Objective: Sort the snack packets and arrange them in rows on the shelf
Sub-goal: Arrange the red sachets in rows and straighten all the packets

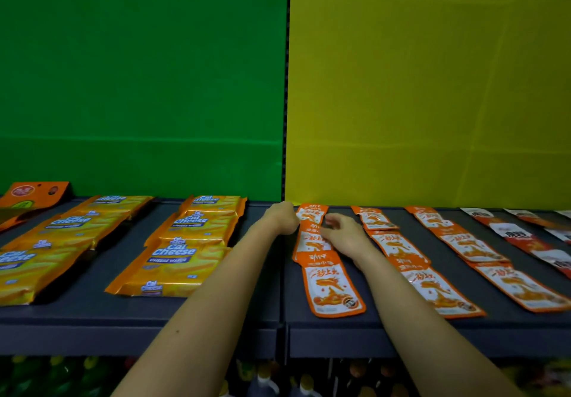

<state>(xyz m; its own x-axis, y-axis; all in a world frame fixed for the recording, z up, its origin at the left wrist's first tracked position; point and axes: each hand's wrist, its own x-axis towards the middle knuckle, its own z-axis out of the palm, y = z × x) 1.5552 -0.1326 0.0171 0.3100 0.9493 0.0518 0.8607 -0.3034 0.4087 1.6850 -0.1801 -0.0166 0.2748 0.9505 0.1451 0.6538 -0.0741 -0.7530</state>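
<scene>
Orange-and-white snack packets lie in rows on the dark shelf [265, 304]. In the leftmost orange row, the rear packet [310, 214] sits by the back wall, with a middle packet [309, 242] and a front packet [332, 288] overlapping toward me. My left hand [279, 217] is curled at the left edge of the rear packet, touching it. My right hand [343, 233] lies on the right side of the middle packet, fingers bent on it. Two more orange rows [398, 248] [472, 248] run to the right. Yellow Cal Cheese wafer packs [188, 242] [61, 233] fill the left half.
Red-and-white packets [522, 236] form a row at the far right. An orange box [34, 194] stands at the back left. Green and yellow panels back the shelf. Bottles [265, 378] stand on the level below.
</scene>
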